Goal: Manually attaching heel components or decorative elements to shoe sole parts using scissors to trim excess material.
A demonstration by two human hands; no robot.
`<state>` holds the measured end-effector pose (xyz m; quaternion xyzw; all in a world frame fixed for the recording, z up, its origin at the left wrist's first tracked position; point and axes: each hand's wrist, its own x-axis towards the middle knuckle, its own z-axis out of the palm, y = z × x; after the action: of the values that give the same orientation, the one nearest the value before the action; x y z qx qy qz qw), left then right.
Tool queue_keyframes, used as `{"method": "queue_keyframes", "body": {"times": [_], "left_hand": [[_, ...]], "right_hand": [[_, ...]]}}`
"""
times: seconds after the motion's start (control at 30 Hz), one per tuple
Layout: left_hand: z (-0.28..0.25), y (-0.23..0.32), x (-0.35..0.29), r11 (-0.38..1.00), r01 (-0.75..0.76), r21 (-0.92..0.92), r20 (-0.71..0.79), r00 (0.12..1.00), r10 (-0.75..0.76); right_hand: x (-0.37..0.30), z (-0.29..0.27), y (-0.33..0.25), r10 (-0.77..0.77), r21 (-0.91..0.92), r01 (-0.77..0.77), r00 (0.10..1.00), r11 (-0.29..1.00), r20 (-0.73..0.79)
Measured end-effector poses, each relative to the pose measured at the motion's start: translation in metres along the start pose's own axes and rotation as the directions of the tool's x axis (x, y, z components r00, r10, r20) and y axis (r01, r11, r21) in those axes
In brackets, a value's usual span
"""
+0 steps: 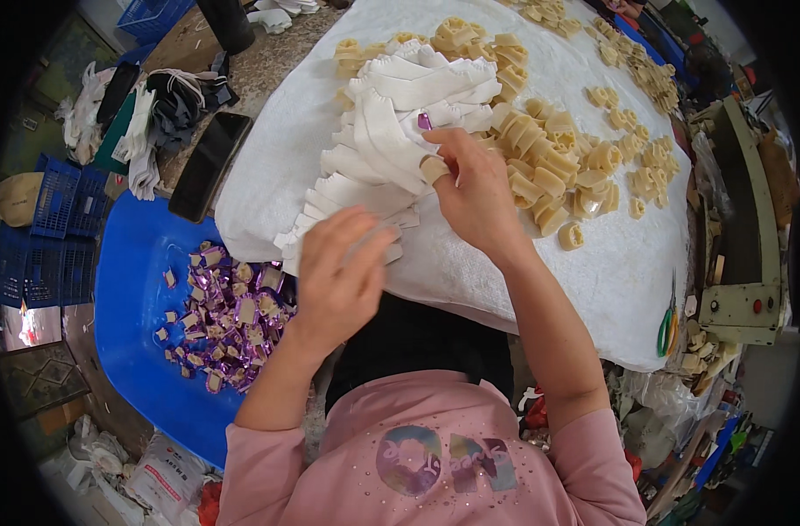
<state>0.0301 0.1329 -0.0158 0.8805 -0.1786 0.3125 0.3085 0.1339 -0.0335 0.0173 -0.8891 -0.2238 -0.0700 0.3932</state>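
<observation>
My right hand (475, 188) reaches over a pile of white cloth strips (378, 131) with finely notched edges. Its index fingertip is at a small shiny purple piece (424, 120) lying on the strips; thumb and index finger are apart. A beige band (433, 168) sits at the thumb, perhaps a finger wrap. Blurred by motion, my left hand (343, 272) hovers at the near end of the strips with its fingers stretched and spread; its palm side is hidden. Rolled cream-coloured bands (544, 158) lie heaped right of and behind the strips on a white towel-like cloth (470, 272).
At the left, a blue tub (137, 289) holds many shiny purple-and-cream pieces (229, 316). Above it, a dark phone (209, 167) lies by the cloth's edge. Green-handled scissors (665, 333) are at the right edge. A green metal machine (750, 237) stands beyond.
</observation>
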Motion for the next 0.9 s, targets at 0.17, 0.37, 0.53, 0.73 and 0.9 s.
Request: {"method": "queue_keyframes", "body": {"times": [0.17,0.37,0.53,0.73,0.9], "left_hand": [[0.034,-0.002,0.024,0.992,-0.123,-0.019,0.094,0.988,0.124],[0.045,-0.008,0.019,0.997,-0.058,0.059,0.19,0.981,0.046],[0.036,0.002,0.021,0.972,0.188,-0.138,0.217,0.964,-0.156],[0.018,0.025,0.037,0.93,0.039,-0.366,0.263,0.963,0.063],[0.043,0.064,0.008,-0.044,0.668,-0.742,0.67,0.741,-0.046]], "right_hand": [[0.0,0.005,0.006,0.052,0.159,-0.054,0.999,0.986,0.015],[-0.002,-0.021,-0.023,0.178,0.688,-0.209,0.977,0.695,0.116],[-0.017,-0.07,-0.052,0.029,0.89,0.167,0.98,0.425,-0.198],[-0.074,-0.08,-0.009,-0.131,0.868,0.127,0.989,0.48,-0.072],[-0.12,-0.084,0.02,-0.088,0.78,-0.155,0.962,0.606,0.259]]}}
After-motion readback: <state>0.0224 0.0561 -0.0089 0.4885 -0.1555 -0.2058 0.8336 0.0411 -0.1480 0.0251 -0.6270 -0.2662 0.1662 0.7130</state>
